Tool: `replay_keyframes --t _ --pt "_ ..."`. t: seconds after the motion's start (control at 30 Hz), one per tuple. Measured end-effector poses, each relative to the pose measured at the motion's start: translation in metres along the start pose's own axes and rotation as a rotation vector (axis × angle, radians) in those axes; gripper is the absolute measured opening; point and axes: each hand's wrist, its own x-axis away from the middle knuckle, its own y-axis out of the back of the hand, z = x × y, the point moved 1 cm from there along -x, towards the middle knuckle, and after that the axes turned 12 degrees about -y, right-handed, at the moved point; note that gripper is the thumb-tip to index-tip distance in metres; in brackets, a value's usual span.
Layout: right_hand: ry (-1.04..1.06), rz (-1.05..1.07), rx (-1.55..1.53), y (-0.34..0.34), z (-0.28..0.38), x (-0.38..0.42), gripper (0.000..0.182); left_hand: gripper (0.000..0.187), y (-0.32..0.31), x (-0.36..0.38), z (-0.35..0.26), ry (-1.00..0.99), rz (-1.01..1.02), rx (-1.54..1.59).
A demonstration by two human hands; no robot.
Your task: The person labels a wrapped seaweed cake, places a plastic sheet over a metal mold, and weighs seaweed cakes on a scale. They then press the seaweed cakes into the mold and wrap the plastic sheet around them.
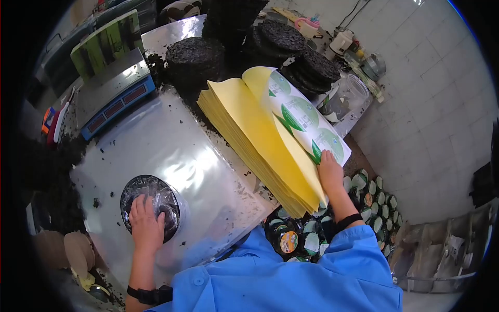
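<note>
My left hand (147,222) lies with its fingers stretched out on top of a round dark disc (170,229) wrapped in clear plastic, which rests on the shiny metal tabletop (208,208). At the right, my right hand (329,171) grips the edge of a white label sheet (306,122) printed with round green labels. That sheet curls up and over, away from a thick stack of yellow sheets (249,140). My right thumb and the underside of the grip are partly hidden by the paper.
A blue digital scale (117,104) stands at the upper left, beside a red-handled tool (53,127). Dark round cakes (195,57) are piled behind the paper stack. Below my right arm are many wrapped, labelled discs (312,242). A clear plastic tub (353,93) sits at the back right.
</note>
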Motion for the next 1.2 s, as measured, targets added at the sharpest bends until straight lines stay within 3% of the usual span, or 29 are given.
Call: replay_keyframes --t 0.07,0.2,0.33,0.47,0.53,0.57,0.63,0.67,0.73,0.77,0.87,0.9,0.93,1.03,1.1,1.13,1.17,1.2 --pt "0.048 -0.263 0.126 -0.036 -0.005 0.003 0.049 0.053 0.002 -0.003 -0.001 0.007 -0.005 0.010" --pt "0.099 -0.318 0.208 -0.028 0.000 0.008 0.040 0.053 0.001 -0.001 -0.002 0.014 -0.014 0.005" --pt "0.187 -0.235 0.121 -0.018 -0.007 0.001 0.041 0.053 0.001 0.001 0.000 -0.007 -0.021 0.021" --pt "0.117 -0.238 0.363 -0.019 0.007 0.002 0.037 0.053 -0.001 0.002 -0.001 0.005 -0.027 0.022" --pt "0.056 -0.047 0.406 -0.015 0.014 -0.003 0.036 0.053 0.000 0.001 0.001 0.003 -0.040 0.036" --pt "0.058 -0.062 0.405 -0.009 0.011 -0.006 0.036 0.053 -0.002 0.002 0.002 0.002 -0.041 0.023" --pt "0.195 0.045 0.317 0.004 -0.007 -0.009 0.040 0.053 -0.002 0.002 0.002 0.010 -0.043 0.015" --pt "0.195 0.048 0.322 0.008 -0.018 -0.008 0.040 0.053 0.000 0.002 0.001 0.008 -0.039 0.029" --pt "0.133 -0.014 -0.040 0.019 -0.032 -0.010 0.034 0.054 0.000 0.002 0.000 0.006 -0.036 0.045" --pt "0.173 -0.135 -0.035 0.015 -0.029 -0.003 0.026 0.054 -0.001 0.002 0.001 0.006 -0.038 0.039" --pt "0.056 -0.102 0.122 0.004 -0.011 -0.002 0.026 0.054 -0.003 0.002 0.000 0.007 -0.047 0.033" --pt "0.052 -0.239 0.039 -0.011 -0.017 -0.010 0.023 0.054 -0.002 0.002 0.001 0.005 -0.053 0.031" --pt "0.053 -0.242 0.034 -0.012 -0.022 -0.012 0.023 0.054 -0.002 0.002 0.002 0.006 -0.056 0.026" --pt "-0.161 0.049 -0.608 -0.013 -0.047 -0.033 0.017 0.055 -0.003 0.002 0.001 0.022 -0.046 0.026" --pt "-0.405 0.115 -1.008 -0.004 -0.089 -0.060 0.018 0.055 0.002 0.001 0.000 0.009 -0.043 0.052" --pt "-0.586 0.050 -1.175 0.015 -0.125 -0.065 0.016 0.055 0.002 0.001 0.000 0.025 -0.036 0.043" --pt "-0.488 -0.018 -1.561 0.008 -0.192 -0.079 0.020 0.055 0.001 0.000 -0.001 0.013 -0.062 0.067" --pt "-0.389 -0.127 -1.690 0.030 -0.232 -0.077 0.027 0.056 0.000 0.002 0.001 0.025 -0.090 0.085"
